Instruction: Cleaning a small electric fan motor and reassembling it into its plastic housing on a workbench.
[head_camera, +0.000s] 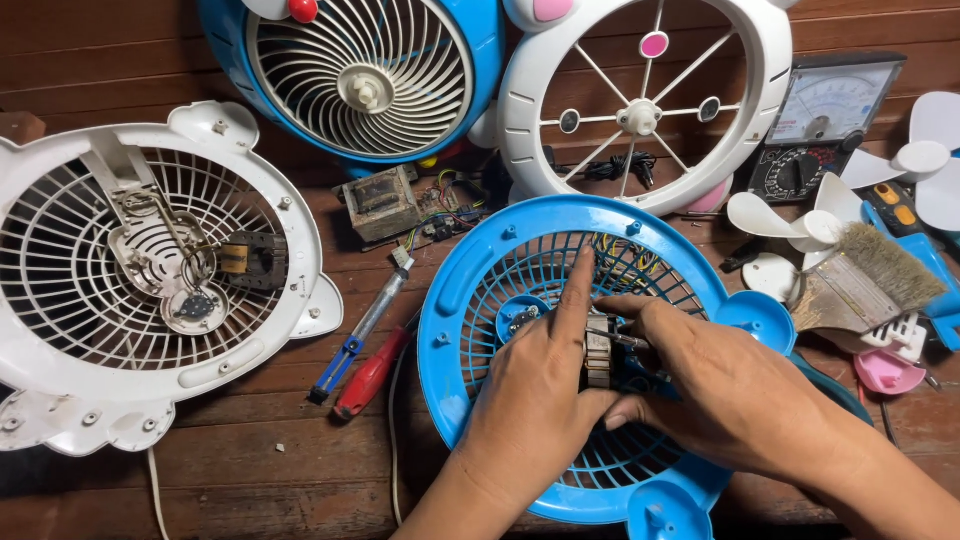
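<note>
Woodgrain worktop (250, 480) carried a spread of fan parts. At far left lay a white fan housing (150, 270) with its grille facing up and a small motor (250, 258) seated off-centre inside it. Just right of it, a blue-handled screwdriver (352, 345) and a red-handled tool (368, 376) lay side by side, neither in a hand. Above them sat a blue fan body (360, 75) with a white grille, and below that a small transformer (380, 203) with loose wiring beside it.

In the middle lay the blue fan guard (470, 320), back side up. The left hand (535, 400) rested on it, forefinger stretched up across the grille, the other fingers closed around a small fan motor (600, 350) pressed against the guard's centre. The right hand (730, 395) met it from the other side, its grip narrow, fingertips pinching the same motor. Judging by this, the motor was being seated in or lifted from the guard; no screws showed at it, and the guard had no blade or front cover on it.

Behind stood a white front cover (640, 100). Farther right were an analogue meter (825, 120), white fan blades (790, 225), a paintbrush (860, 280) and a pink part (888, 372).
</note>
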